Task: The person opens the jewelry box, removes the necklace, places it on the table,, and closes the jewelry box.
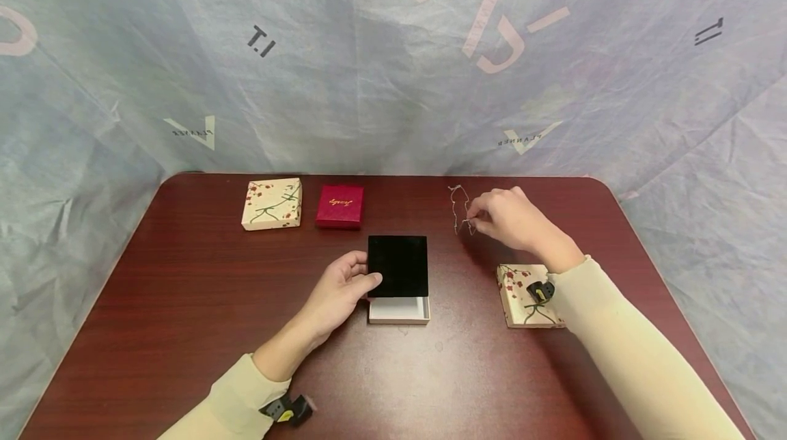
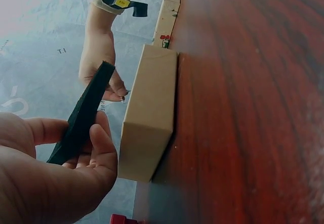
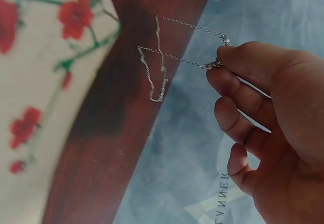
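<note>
My left hand (image 1: 338,287) grips a square black pad (image 1: 397,264) by its left edge, thumb on top and fingers beneath. The pad is tilted above an open box (image 1: 399,322) whose white inside shows at the front; the left wrist view gives the box's plain tan side (image 2: 147,97). Farther back on the right, my right hand (image 1: 509,220) pinches a thin silver chain (image 1: 455,213) between thumb and forefinger. In the right wrist view the chain (image 3: 160,52) hangs in a loop from the fingertips, the other fingers loosely bent.
A cream floral box or lid (image 1: 515,300) lies under my right forearm. At the back left are another cream floral box (image 1: 272,204) and a small dark red box (image 1: 340,206) with gold lettering. Grey printed cloth (image 1: 356,85) hangs behind the dark wooden table (image 1: 203,303).
</note>
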Tool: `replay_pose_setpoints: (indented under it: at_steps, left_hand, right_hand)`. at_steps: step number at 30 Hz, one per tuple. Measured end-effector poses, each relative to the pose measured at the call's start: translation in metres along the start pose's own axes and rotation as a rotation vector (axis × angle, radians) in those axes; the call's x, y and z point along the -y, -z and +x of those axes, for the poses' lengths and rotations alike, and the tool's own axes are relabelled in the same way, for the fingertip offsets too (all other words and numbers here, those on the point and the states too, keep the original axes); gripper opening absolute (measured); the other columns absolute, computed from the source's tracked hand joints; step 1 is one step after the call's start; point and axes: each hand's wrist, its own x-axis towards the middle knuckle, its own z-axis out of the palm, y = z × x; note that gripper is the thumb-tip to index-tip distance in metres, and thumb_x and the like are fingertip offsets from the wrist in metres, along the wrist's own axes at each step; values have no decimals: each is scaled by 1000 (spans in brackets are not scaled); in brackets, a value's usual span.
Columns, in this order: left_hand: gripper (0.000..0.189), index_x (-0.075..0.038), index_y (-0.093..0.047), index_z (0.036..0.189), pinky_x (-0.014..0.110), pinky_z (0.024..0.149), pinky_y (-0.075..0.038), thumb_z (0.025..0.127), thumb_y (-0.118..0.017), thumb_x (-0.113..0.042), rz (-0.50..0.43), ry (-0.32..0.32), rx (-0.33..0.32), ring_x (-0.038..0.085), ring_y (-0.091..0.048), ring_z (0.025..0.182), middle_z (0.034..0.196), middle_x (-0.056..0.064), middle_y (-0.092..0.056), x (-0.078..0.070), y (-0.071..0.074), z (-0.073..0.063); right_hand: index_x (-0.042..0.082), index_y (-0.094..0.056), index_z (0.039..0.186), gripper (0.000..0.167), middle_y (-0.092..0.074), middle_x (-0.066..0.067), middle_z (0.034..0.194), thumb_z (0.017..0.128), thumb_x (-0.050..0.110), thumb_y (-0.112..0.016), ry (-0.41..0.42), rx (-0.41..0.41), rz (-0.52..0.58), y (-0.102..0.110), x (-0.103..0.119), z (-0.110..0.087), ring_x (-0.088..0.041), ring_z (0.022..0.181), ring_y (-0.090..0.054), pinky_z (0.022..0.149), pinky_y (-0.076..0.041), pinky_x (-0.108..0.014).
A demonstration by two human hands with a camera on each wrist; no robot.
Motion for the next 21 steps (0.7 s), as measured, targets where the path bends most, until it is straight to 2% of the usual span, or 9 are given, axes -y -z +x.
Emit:
replay_pose_setpoints:
  at_steps: [6,12,21]
  left_hand:
    - [27,5,-59,124,26,83,-53,99,-66,-2,-6,-2,1,14,-66,92,107,13,-70,0,-1,0]
    - [28,6,-59,125,26,83,-53,99,-66,-3,-12,-6,10,14,-66,91,107,13,-70,-1,-1,-1]
    - [28,6,-58,125,27,84,-53,100,-66,-4,-15,-4,22,14,-66,93,107,13,-70,-1,0,-2]
  right_hand:
    - [19,-79,91,10,-74,9,89,88,11,-82,-3,44,-10,-11,7,-5,-18,82,-66,76,-39,-48]
    - [21,-76,88,12,-71,12,87,87,11,-83,-22,119,-32,-20,12,-7,-15,83,-66,78,-37,-45]
    - [22,-78,86,10,-70,16,82,87,15,-84,-30,175,-36,-24,15,-8,-9,76,-64,79,-37,-45]
